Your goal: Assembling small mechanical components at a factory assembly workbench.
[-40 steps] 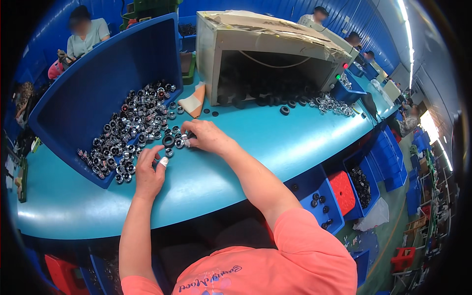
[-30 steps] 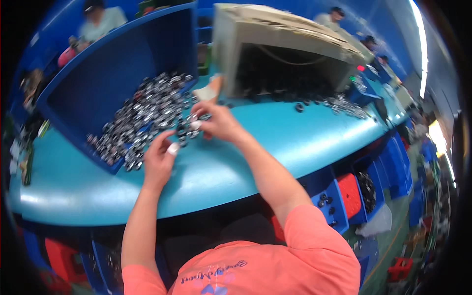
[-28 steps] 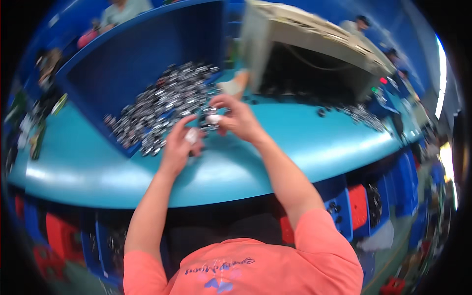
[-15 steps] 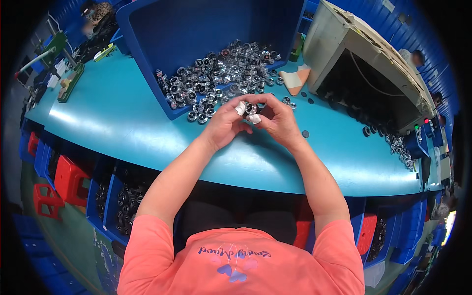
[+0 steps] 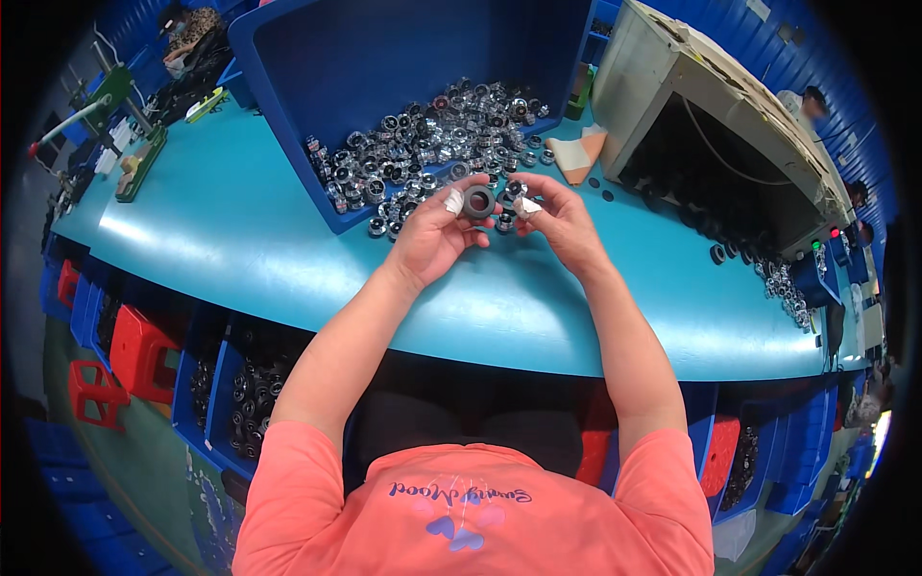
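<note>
Over the table in front of the tilted bin, my left hand (image 5: 432, 238) pinches a black ring (image 5: 468, 213) between thumb and fingers, its round opening showing. Just to the right, my right hand (image 5: 565, 223) grips a small clear round part with a dark centre (image 5: 516, 189) in its fingertips. The ring and the clear part are slightly apart. White tape is wrapped round a digit of each hand. Behind them, many similar clear round parts (image 5: 423, 144) lie heaped in the blue bin (image 5: 384, 58) and spill over its near edge.
A pale box-like machine (image 5: 663, 58) with a dark opening stands at the right, with black rings and clear parts by its mouth. An orange-and-white piece (image 5: 576, 156) lies beside the bin. A green hand press (image 5: 115, 91) is far left. Red stools (image 5: 139, 353) and blue bins are below.
My hands have drawn apart a little. The black ring now shows in my left hand and the clear part in my right, where before the pieces were together between my fingers.
</note>
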The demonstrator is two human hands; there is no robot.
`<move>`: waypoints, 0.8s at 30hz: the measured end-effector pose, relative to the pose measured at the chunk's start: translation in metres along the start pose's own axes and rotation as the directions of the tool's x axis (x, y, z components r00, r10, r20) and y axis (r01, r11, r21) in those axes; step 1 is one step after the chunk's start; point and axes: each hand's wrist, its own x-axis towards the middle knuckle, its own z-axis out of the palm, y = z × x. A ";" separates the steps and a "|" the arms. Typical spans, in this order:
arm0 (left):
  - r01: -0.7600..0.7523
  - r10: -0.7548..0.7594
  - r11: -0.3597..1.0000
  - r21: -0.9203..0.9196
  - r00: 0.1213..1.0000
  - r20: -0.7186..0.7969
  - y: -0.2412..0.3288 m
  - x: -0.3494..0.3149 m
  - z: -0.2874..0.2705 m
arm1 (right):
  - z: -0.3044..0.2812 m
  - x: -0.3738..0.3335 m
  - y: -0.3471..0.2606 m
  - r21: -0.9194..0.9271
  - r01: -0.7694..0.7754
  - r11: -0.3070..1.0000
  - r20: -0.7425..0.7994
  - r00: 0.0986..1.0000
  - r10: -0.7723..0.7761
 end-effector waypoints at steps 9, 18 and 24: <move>0.016 -0.016 1.000 -0.017 1.000 0.005 0.001 -0.001 0.005 | 0.002 -0.002 -0.004 0.045 -0.046 0.998 0.059 0.997 0.043; 0.009 -0.009 1.000 -0.007 1.000 0.011 0.001 0.000 0.006 | 0.001 -0.003 -0.005 0.064 -0.050 0.997 0.066 0.997 0.046; 0.009 -0.008 1.000 -0.026 1.000 0.019 0.001 0.001 0.004 | 0.000 -0.003 -0.005 0.065 -0.033 0.997 0.078 0.997 0.028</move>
